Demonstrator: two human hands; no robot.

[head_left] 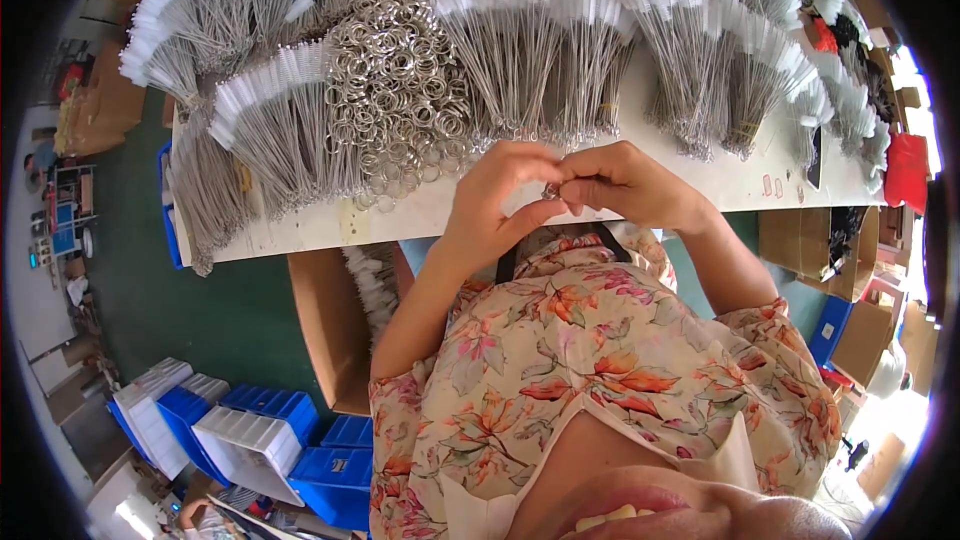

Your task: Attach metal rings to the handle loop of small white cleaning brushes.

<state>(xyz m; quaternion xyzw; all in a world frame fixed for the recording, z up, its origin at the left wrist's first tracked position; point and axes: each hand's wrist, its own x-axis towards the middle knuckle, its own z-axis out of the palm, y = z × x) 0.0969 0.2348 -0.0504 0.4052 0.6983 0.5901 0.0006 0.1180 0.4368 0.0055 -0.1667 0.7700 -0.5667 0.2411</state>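
Close to the front edge of the table, my left hand (500, 202) and my right hand (632, 183) meet, fingertips nearly touching. A small shiny metal ring (550, 191), mostly covered by the fingers, sits between them. My left thumb and fingers curve around it, while the right hand's fingers are bent and pinched at its other side. Just beyond the hands lie bundles of thin wire brushes (510, 60) with white bristle ends pointing away and looped wire ends toward me. Left of them is a heap of silver split rings (400, 90).
More brush bundles (270, 130) cover the white table (720, 185) left and right. A dark phone-like slab (815, 158) lies near the right end. Below stand an open cardboard box (330, 330) and blue and white bins (250, 440). A red bag (906, 170) is at far right.
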